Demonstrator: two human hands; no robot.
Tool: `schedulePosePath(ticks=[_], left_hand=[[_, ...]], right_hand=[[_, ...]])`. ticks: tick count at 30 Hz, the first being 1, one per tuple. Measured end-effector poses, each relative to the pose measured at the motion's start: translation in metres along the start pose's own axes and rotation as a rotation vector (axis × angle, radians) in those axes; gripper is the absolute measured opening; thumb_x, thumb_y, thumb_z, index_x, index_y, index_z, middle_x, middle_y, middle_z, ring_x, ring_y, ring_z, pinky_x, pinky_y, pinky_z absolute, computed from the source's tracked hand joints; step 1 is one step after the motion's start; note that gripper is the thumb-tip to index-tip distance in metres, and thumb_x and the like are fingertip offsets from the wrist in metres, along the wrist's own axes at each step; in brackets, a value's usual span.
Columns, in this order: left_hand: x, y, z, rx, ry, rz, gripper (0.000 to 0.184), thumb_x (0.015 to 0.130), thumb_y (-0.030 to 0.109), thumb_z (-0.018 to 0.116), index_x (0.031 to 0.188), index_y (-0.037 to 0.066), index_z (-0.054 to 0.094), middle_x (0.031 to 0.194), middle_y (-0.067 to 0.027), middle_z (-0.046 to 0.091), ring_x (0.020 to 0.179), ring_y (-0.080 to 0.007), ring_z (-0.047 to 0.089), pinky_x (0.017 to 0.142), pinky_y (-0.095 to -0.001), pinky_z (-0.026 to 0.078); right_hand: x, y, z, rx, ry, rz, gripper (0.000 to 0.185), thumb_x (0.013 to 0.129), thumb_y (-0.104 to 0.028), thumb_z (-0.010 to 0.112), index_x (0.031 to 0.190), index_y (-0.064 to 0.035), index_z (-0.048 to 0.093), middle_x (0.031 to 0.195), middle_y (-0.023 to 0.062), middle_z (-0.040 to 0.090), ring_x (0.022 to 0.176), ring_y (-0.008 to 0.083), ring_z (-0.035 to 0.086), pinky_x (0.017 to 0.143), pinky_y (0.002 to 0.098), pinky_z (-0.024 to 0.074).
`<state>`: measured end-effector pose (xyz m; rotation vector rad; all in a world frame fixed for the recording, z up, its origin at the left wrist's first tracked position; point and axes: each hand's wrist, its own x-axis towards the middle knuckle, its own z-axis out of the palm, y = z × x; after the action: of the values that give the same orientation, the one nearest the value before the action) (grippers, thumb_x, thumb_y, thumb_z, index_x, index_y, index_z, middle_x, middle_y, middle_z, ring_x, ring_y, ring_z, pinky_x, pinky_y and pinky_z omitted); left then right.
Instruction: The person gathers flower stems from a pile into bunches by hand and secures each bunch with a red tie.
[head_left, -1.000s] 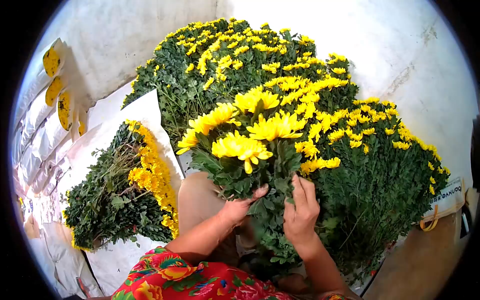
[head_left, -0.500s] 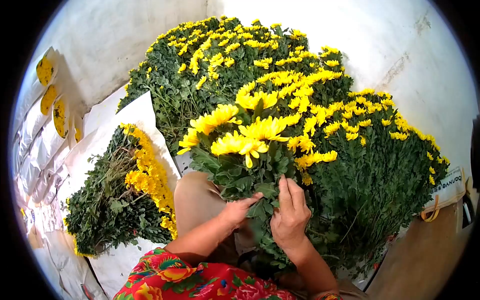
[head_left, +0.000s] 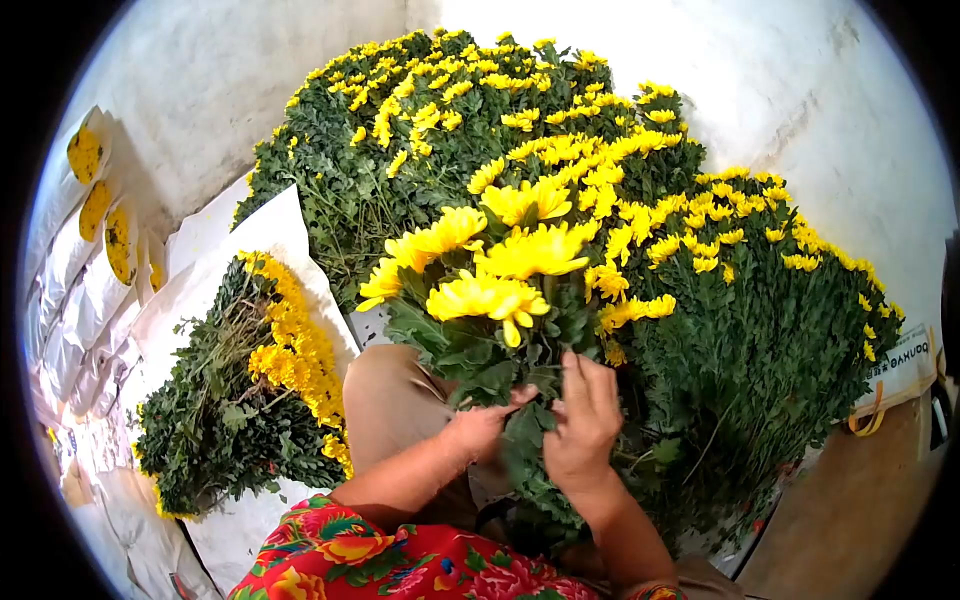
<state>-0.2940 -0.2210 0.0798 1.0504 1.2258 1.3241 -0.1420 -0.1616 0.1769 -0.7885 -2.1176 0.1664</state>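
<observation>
Several large yellow flowers on leafy green stems form a bunch (head_left: 490,297) in front of me, blooms tilted up and to the left. My left hand (head_left: 482,428) is closed round the stems just below the leaves, its fingers partly hidden by foliage. On the right side of the same bunch, my right hand (head_left: 585,418) has its fingers pressed together against the leaves and stems. Behind and to the right spreads a big heap of yellow flowers (head_left: 740,340) with green foliage.
At the left, a smaller pile of yellow flowers (head_left: 235,400) lies on white sheeting (head_left: 290,225). Wrapped white bundles (head_left: 85,270) with yellow ends are stacked at the far left. A printed bag (head_left: 900,372) with a yellow handle sits at the right. Pale walls stand behind.
Both hands and the bunch have shifted slightly left and down from the first frame; my right hand has slid a little lower along the stems. The view has turned slightly.
</observation>
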Motion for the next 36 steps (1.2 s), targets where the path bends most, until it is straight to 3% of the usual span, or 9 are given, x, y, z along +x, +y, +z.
schedulePosePath(ticks=[2,5,15,20,22,25,27,30,36], left_hand=[[0.000,0.000,-0.002,0.547,-0.108,0.197,0.061,0.086,0.000,0.052,0.140,0.027,0.050,0.139,-0.0065,0.054,0.126,-0.0249,0.053,0.107,-0.0318,0.039],[0.002,0.024,0.010,-0.871,-0.040,-0.183,0.040,0.091,0.013,0.064,0.130,0.009,0.055,0.118,-0.0068,0.063,0.103,-0.0201,0.063,0.090,-0.0338,0.052],[0.023,0.084,0.005,-0.625,0.212,0.096,0.044,0.085,0.005,0.067,0.128,0.003,0.054,0.115,-0.0089,0.063,0.099,-0.0217,0.062,0.087,-0.0343,0.054],[0.021,0.067,-0.004,-0.374,0.556,0.126,0.050,0.081,0.007,0.068,0.127,-0.001,0.053,0.112,-0.0131,0.064,0.094,-0.0267,0.065,0.085,-0.0389,0.056],[0.021,0.071,-0.017,-0.533,0.269,-0.041,0.049,0.083,0.017,0.067,0.126,-0.003,0.053,0.111,-0.0170,0.065,0.092,-0.0316,0.066,0.082,-0.0444,0.057],[0.025,0.041,-0.032,-0.704,0.182,-0.216,0.049,0.084,0.021,0.067,0.125,-0.003,0.055,0.114,-0.0176,0.064,0.095,-0.0331,0.065,0.085,-0.0458,0.056],[0.027,0.037,-0.028,-0.655,0.230,-0.292,0.048,0.082,0.016,0.068,0.125,-0.001,0.056,0.116,-0.0148,0.064,0.100,-0.0309,0.064,0.091,-0.0447,0.053],[0.028,0.012,-0.029,-0.464,0.307,-0.182,0.056,0.086,0.031,0.058,0.127,-0.006,0.049,0.108,-0.0212,0.065,0.089,-0.0303,0.066,0.079,-0.0408,0.055],[0.029,0.019,-0.022,-0.555,0.258,-0.210,0.064,0.085,0.032,0.061,0.132,-0.007,0.045,0.116,-0.0235,0.062,0.091,-0.0317,0.066,0.082,-0.0438,0.056]], right_hand=[[-0.001,-0.004,0.003,-0.048,-0.073,0.030,0.054,0.069,0.009,0.061,0.123,0.0068,0.057,0.112,0.0201,0.056,0.093,0.0387,0.056,0.076,0.0439,0.0485],[0.002,-0.015,0.001,-0.050,-0.126,0.050,0.052,0.071,0.003,0.065,0.123,0.0072,0.057,0.125,0.0213,0.051,0.112,0.0408,0.049,0.091,0.0479,0.0417],[0.014,-0.014,0.017,0.223,-0.219,-0.035,0.042,0.082,-0.014,0.065,0.115,0.0107,0.057,0.151,0.0234,0.025,0.143,0.0446,0.016,0.108,0.0640,0.0217],[0.010,0.034,-0.008,0.460,-0.229,-0.047,0.057,0.079,-0.023,0.074,0.126,0.0024,0.054,0.141,0.0219,0.042,0.126,0.0380,0.047,0.103,0.0469,0.0415],[-0.020,0.098,-0.011,0.238,-0.120,0.118,0.041,0.082,-0.014,0.069,0.120,-0.0014,0.060,0.115,0.0192,0.062,0.106,0.0325,0.061,0.092,0.0410,0.0495],[-0.068,0.214,-0.020,-0.072,0.092,0.700,0.038,0.087,-0.009,0.062,0.122,0.0019,0.057,0.109,0.0219,0.061,0.098,0.0351,0.060,0.088,0.0423,0.0492],[-0.097,0.283,-0.018,-0.655,0.148,0.543,0.043,0.085,-0.007,0.063,0.127,0.0004,0.055,0.113,0.0187,0.059,0.102,0.0342,0.056,0.090,0.0433,0.0472],[-0.112,0.323,-0.025,-0.687,-0.225,0.611,0.046,0.082,-0.004,0.065,0.127,-0.0004,0.054,0.114,0.0159,0.058,0.106,0.0337,0.054,0.091,0.0436,0.0453],[-0.092,0.320,-0.048,-0.565,0.096,0.521,0.048,0.078,0.000,0.065,0.125,-0.0032,0.057,0.108,0.0132,0.057,0.102,0.0334,0.055,0.085,0.0423,0.0472]])
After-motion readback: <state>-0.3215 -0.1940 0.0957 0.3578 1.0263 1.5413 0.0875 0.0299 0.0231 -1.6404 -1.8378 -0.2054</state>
